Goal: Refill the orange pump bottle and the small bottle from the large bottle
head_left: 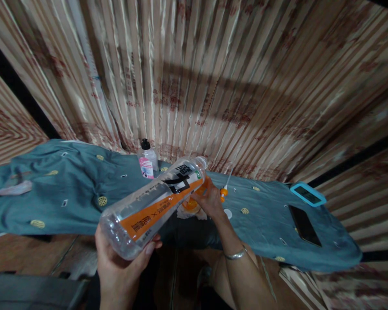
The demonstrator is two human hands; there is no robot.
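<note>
My left hand [123, 258] is wrapped round the base of a clear plastic bottle [151, 206] with an orange, white and black label. The bottle is tipped, its open neck pointing up and right towards my right hand. My right hand [210, 200] is closed on a small orange object [190, 203] just under the bottle's mouth; I cannot make out what it is. A silver bangle [235, 254] sits on my right wrist. Both hands hover over a surface covered by a teal cloth [84, 189].
A small clear bottle with a black cap and pink label [147, 162] stands at the back of the cloth. An orange-tipped white item [224, 191] lies right of my hand. A black phone [304, 224] and a teal-framed device [308, 194] lie at right. Striped curtains [213, 77] hang behind.
</note>
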